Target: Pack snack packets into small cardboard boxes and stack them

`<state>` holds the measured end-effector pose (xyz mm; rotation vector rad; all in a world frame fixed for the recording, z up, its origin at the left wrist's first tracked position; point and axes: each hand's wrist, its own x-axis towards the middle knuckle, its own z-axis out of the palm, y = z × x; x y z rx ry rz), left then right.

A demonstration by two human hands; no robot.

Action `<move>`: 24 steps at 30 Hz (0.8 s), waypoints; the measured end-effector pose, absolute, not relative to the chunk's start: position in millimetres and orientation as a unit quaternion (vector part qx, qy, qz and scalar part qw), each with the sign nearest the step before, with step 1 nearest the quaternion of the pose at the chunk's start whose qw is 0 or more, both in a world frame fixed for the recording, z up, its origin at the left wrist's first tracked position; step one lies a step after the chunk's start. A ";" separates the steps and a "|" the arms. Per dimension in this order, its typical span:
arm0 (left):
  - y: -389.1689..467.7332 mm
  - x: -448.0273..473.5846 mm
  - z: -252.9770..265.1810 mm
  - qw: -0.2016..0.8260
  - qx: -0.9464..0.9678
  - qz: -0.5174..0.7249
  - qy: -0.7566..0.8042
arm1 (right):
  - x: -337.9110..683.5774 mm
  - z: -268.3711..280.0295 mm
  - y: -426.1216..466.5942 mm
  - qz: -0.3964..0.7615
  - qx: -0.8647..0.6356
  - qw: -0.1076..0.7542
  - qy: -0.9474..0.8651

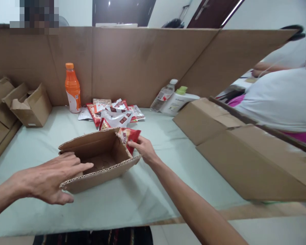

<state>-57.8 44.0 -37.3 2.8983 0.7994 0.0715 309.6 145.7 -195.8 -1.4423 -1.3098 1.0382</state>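
An open-topped cardboard box (102, 178) sits near the middle of the cloth-covered table, its visible inside bare. Over the box's left end lies my left hand (53, 175), fingers stretched out and thumb spread apart below; whether it presses on the box edge is hard to tell. My right hand (145, 148) is closed on a red snack packet (130, 137) at the box's right end. That packet is beside the right wall, partly hidden by it. Just behind the box is a pile of red and white snack packets (114, 115).
An orange drink bottle (72, 90) stands at the back left. A clear water bottle (164, 95) and a white pump bottle (178, 102) lean at the back right. Cardboard boxes (32, 109) stand left, a cardboard partition (132, 64) behind, and large cardboard (244, 156) right, beside another person (280, 98).
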 end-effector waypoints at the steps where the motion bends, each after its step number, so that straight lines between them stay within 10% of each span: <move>1: 43.7 -59.1 -35.9 0.075 0.961 0.032 0.264 | 320.4 -192.6 129.7 0.419 -0.584 0.449 -0.530; 10: 13.5 -57.6 -34.4 0.033 0.941 0.192 0.277 | 385.0 -120.7 78.6 0.344 -0.620 0.292 -0.642; 17: -19.7 -54.4 -57.9 -0.051 0.912 0.224 0.341 | 319.9 -104.0 139.6 0.179 -0.544 0.002 -0.820; 21: -35.0 -52.2 -65.0 -0.063 0.897 0.245 0.361 | 320.5 -106.2 123.3 0.148 -0.551 -0.005 -0.821; 24: -32.3 -51.6 -66.1 -0.046 0.900 0.255 0.351 | 366.0 -77.7 97.5 0.074 -0.583 0.148 -0.795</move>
